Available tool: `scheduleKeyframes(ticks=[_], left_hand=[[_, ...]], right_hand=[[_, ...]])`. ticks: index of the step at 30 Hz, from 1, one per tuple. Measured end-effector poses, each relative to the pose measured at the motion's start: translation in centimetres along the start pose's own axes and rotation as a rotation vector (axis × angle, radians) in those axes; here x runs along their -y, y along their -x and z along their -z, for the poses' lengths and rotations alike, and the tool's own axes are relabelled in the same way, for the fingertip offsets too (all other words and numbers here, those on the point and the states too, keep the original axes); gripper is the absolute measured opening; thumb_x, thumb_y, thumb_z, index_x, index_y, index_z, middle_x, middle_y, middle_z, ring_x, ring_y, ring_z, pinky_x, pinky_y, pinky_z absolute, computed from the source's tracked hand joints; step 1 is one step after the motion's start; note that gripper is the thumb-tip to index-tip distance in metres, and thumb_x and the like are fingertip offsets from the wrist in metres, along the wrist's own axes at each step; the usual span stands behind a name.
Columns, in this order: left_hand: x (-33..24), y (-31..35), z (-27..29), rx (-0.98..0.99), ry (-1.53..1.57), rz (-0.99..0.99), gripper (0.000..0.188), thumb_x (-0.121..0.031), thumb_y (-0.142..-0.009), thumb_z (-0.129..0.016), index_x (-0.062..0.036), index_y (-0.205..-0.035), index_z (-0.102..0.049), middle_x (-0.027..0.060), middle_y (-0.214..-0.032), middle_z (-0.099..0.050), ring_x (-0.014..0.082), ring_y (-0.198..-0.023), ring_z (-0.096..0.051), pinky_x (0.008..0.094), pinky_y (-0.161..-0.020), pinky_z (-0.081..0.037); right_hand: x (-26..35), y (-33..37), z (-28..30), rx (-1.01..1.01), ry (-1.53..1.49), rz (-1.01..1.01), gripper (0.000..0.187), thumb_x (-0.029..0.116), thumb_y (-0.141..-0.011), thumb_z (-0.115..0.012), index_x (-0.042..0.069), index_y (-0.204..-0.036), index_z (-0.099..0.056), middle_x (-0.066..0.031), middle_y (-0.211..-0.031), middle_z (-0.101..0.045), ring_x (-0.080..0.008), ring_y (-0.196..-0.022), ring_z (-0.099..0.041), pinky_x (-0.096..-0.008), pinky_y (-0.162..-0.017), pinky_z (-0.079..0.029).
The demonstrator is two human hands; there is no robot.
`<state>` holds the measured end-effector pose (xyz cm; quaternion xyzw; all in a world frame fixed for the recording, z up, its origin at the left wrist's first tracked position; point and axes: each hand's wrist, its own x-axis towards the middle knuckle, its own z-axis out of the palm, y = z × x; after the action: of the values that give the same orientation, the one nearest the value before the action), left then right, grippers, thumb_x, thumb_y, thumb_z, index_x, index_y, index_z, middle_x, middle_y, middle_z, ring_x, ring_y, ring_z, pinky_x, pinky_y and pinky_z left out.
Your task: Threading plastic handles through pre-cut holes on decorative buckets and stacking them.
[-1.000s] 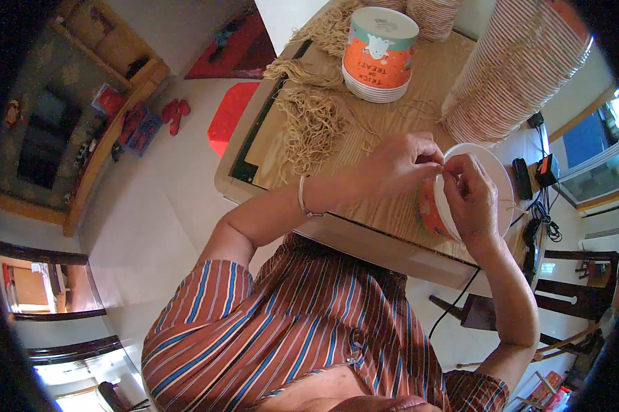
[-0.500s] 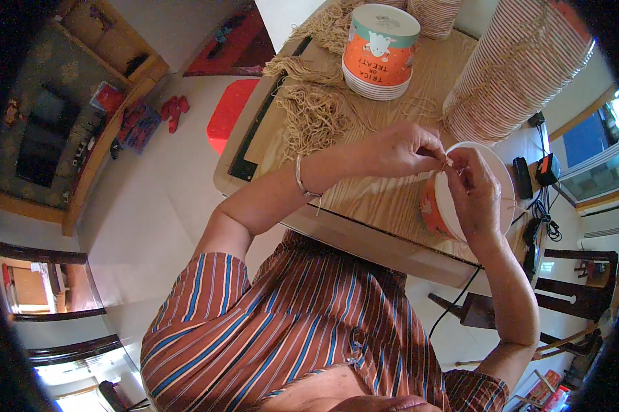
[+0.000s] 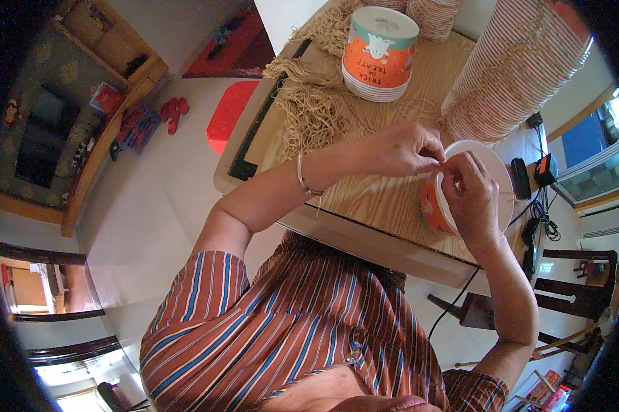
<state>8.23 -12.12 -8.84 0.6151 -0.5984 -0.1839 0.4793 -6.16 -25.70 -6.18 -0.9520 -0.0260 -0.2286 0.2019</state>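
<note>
Over the near left rim of a white-lined paper tub (image 3: 489, 161) with an orange printed outside, my two hands meet fingertip to fingertip. My left hand (image 3: 402, 150) comes across from the left, thumb and fingers closed in a pinch. Fingers curled, my right hand (image 3: 473, 196) rests over the tub's opening and pinches at the same spot. Between the fingertips is a tiny bit of what looks like twine, mostly hidden. A short end of tan twine (image 3: 506, 200) pokes out at the tub's right side. The tub lies tilted on the wooden table.
Loose tan twine (image 3: 313, 117) lies heaped at the table's left. An upside-down stack of orange and green tubs (image 3: 379, 58) stands behind it. A tall leaning stack of nested tubs (image 3: 515, 72) fills the right back. Black cables (image 3: 544, 223) and a red stool (image 3: 232, 113) flank the table.
My fingertips have shifted slightly left and closed more tightly together. The bit between them shows less now. My right hand has turned a little; the tub has barely moved.
</note>
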Motion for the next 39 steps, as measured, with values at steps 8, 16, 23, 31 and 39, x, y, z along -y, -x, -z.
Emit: scheduleKeyframes(ticks=[8, 16, 23, 31, 39], left_hand=[[-0.1, 0.5, -0.3, -0.033, 0.001, -0.023, 0.022, -0.02, -0.086, -0.066, -0.0006, -0.095, -0.067, 0.0068, -0.078, -0.059, 0.0162, -0.07, -0.057, 0.0298, -0.064, -0.046], [-0.7, 0.5, -0.2, -0.036, -0.035, -0.075, 0.019, -0.016, -0.083, -0.068, 0.0004, -0.093, -0.068, 0.0083, -0.078, -0.059, 0.0163, -0.073, -0.059, 0.0307, -0.067, -0.047], [-0.6, 0.7, -0.4, -0.021, 0.002, 0.021, 0.015, -0.008, -0.082, -0.061, 0.0003, -0.092, -0.069, 0.0068, -0.078, -0.059, 0.0152, -0.074, -0.059, 0.0295, -0.067, -0.047], [0.0, 0.7, -1.1, -0.128, -0.047, -0.037, 0.014, -0.01, -0.083, -0.062, -0.0006, -0.091, -0.069, 0.0092, -0.079, -0.063, 0.0165, -0.071, -0.06, 0.0302, -0.065, -0.047], [-0.1, 0.7, -0.9, -0.107, -0.068, -0.015, 0.018, -0.017, -0.086, -0.063, -0.0016, -0.091, -0.069, 0.0112, -0.08, -0.063, 0.0189, -0.075, -0.062, 0.032, -0.066, -0.048]], right_hand=[[0.1, -0.5, 0.5, 0.038, -0.217, -0.241, 0.008, 0.006, -0.078, -0.064, 0.001, -0.081, -0.06, -0.014, -0.074, -0.063, -0.0235, -0.069, -0.065, -0.0337, -0.061, -0.051], [-1.6, -0.5, 0.1, 0.143, -0.33, -0.422, 0.01, 0.01, -0.08, -0.065, 0.001, -0.083, -0.063, -0.0085, -0.07, -0.066, -0.0131, -0.062, -0.063, -0.029, -0.057, -0.051], [-1.0, -0.8, 1.7, 0.304, -0.715, -0.701, 0.008, 0.01, -0.086, -0.063, 0.002, -0.086, -0.062, -0.0029, -0.071, -0.061, -0.0072, -0.052, -0.052, -0.0217, -0.044, -0.041], [-1.2, 0.8, 0.4, 0.028, -0.667, -0.516, 0.017, 0.009, -0.087, -0.063, 0.006, -0.102, -0.058, -0.005, -0.079, -0.064, -0.0088, -0.055, -0.055, -0.0228, -0.047, -0.044], [0.9, 0.5, 0.5, 0.023, -0.335, -0.418, 0.01, 0.008, -0.085, -0.065, 0.004, -0.093, -0.061, -0.009, -0.084, -0.066, -0.0155, -0.062, -0.061, -0.0309, -0.059, -0.049]])
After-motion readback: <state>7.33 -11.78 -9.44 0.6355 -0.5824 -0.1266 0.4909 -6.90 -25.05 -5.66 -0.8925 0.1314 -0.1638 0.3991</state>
